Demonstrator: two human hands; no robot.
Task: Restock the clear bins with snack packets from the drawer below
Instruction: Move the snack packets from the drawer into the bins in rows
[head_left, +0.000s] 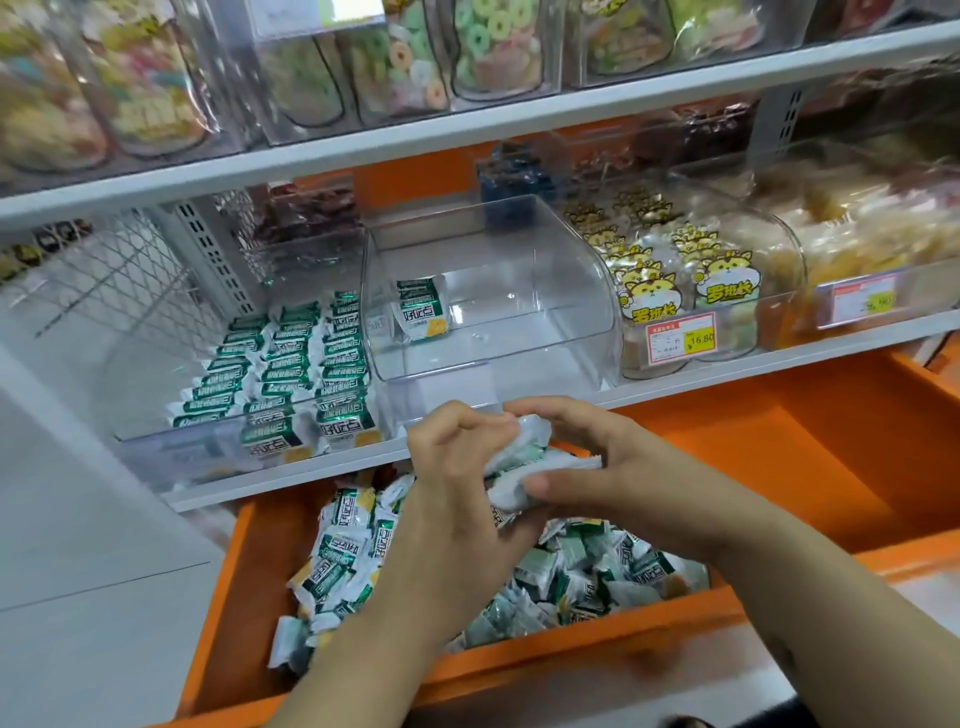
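You are holding a bundle of snack packets (524, 462) between both hands, just above the loose packets (343, 561) that are lying heaped in the open orange drawer (244, 597). Your left hand (452, 467) is curling its fingers round the left end of the bundle, and your right hand (613, 462) is pinching the right side between thumb and fingers. Just beyond your hands, on the white shelf (291, 488), the middle clear bin (576, 312) is standing almost bare, with 1 single packet (421, 309) leaning at its far left. The left bin (171, 452) is already carrying 3 neat rows. These packets are looking light, soft and crinkly, with slick film wrappers, so a loose stack is likely to be sliding apart in your grip. Try squeezing the bundle gently from both ends, keeping the flat faces pressed together rather than pinching the sealed edges, which are probably flexing and slipping. The contents may be crushing under a hard squeeze, so keep the pressure light while you are lifting toward the bin's open front.
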